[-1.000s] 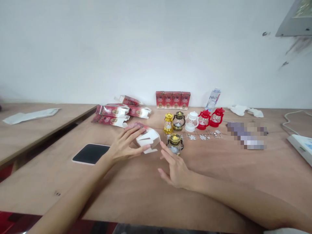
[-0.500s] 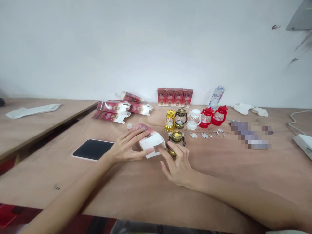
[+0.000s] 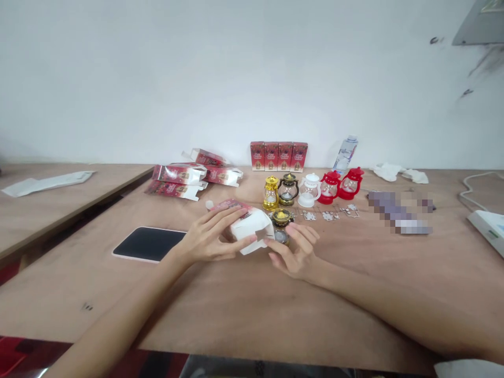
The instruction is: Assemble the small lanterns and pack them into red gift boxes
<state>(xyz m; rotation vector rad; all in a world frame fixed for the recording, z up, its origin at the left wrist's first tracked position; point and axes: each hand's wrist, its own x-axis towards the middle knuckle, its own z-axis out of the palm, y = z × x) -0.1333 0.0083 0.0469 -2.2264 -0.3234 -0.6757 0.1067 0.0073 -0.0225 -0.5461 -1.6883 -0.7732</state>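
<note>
My left hand (image 3: 210, 237) grips a small red-and-white cardboard box (image 3: 251, 229), fingers over its top and thumb along the near side. The box lies tilted, its white flapped end opening toward my right hand (image 3: 298, 255). That hand has its fingers apart, with a fingertip touching the box's open end. Just behind the right fingers stands a dark bronze-and-gold mini lantern (image 3: 282, 216), partly hidden by them. Behind it is a row of mini lanterns: a gold one (image 3: 271, 195), a dark bronze one (image 3: 289, 190), a white one (image 3: 309, 191) and two red ones (image 3: 329, 188).
Several closed red boxes (image 3: 278, 156) stand against the wall. A pile of red boxes with open flaps (image 3: 177, 181) lies at the back left. A black tablet-like slab (image 3: 149, 243) is left of my hand. Small metal charms (image 3: 310, 216), a water bottle (image 3: 345, 155) and tissues (image 3: 388, 171) lie right.
The box's open end has turned slightly up and to the right in my left hand. My right hand has shifted a little right and up, its fingertip still at the opening.
</note>
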